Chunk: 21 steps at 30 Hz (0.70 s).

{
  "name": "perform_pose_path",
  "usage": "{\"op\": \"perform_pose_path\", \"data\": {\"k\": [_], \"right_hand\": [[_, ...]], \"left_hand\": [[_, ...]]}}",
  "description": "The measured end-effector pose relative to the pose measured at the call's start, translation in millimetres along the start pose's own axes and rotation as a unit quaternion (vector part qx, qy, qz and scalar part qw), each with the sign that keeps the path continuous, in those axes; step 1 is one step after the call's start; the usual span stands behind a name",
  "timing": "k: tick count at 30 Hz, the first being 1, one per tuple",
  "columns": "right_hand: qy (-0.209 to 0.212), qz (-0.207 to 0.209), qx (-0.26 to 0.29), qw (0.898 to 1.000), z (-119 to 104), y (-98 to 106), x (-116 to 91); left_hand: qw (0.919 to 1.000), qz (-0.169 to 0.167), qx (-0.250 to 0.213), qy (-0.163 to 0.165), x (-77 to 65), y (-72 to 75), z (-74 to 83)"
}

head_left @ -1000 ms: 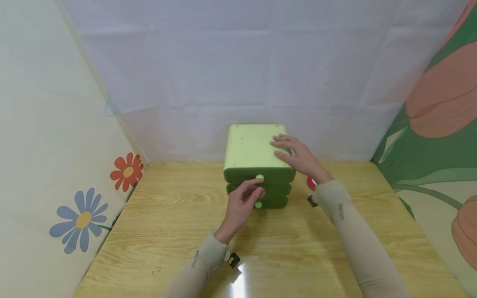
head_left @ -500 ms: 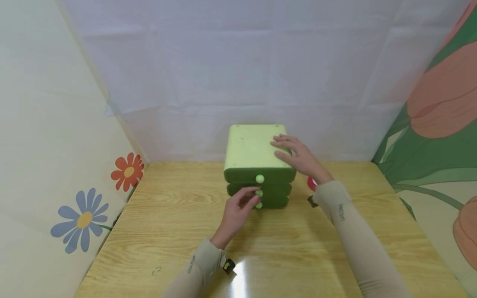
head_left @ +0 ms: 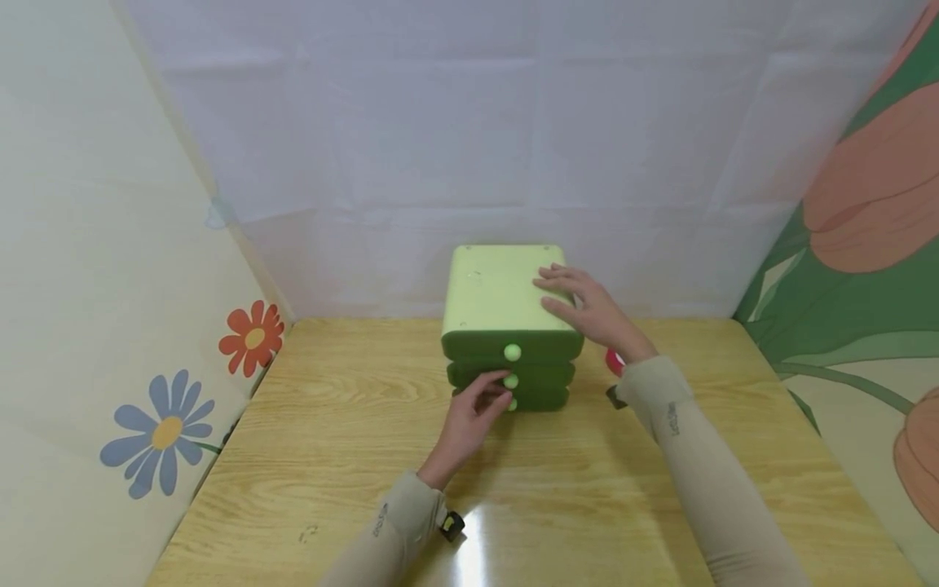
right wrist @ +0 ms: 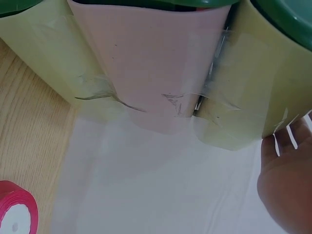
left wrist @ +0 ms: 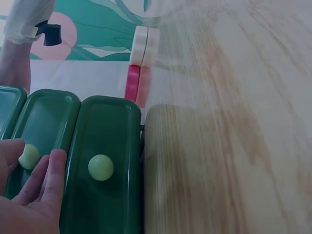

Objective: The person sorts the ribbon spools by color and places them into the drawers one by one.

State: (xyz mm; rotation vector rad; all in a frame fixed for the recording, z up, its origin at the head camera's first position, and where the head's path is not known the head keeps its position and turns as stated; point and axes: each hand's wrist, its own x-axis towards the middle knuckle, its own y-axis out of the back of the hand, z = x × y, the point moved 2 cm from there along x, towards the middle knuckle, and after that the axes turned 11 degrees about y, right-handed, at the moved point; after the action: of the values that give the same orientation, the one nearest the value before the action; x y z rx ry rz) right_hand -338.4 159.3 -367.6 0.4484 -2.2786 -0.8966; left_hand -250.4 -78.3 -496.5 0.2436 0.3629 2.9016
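A small green cabinet [head_left: 506,289] with three stacked drawers stands on the table against the back sheet. Its fronts are dark green, each with a round light-green knob. My left hand [head_left: 465,420] is at the middle drawer's knob [left wrist: 29,157], its thumb and fingers on either side, pinching it. Just below is the bottom knob [left wrist: 101,167]; the top knob [head_left: 512,352] stays uncovered. My right hand [head_left: 587,306] rests on the cabinet's top near its right edge, fingers extended. The right wrist view shows a pink middle section [right wrist: 151,58] between pale green ones, with clear tape.
A red ribbon roll [right wrist: 17,209] with a white centre sits on the table right of the cabinet. Beside the red shape, a white round thing [left wrist: 140,46] shows in the left wrist view. Decorated panels flank the wooden table [head_left: 352,456] on both sides.
My left hand has come down from just below the top knob to the middle knob, drawing slightly back from the cabinet. The right hand stays in place on top.
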Motion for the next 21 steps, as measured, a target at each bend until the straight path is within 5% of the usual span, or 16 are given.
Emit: {"op": "perform_pose_path", "data": {"k": [12, 21], "right_hand": [[-0.007, 0.0, 0.002, 1.0, -2.0, 0.5, -1.6], [-0.003, 0.001, 0.004, 1.0, -2.2, 0.0, -0.3]], "left_hand": [[0.9956, 0.044, -0.083, 0.003, 6.4, -13.3, 1.1], [0.9926, 0.06, -0.104, 0.014, 9.2, -13.8, -2.6]]}}
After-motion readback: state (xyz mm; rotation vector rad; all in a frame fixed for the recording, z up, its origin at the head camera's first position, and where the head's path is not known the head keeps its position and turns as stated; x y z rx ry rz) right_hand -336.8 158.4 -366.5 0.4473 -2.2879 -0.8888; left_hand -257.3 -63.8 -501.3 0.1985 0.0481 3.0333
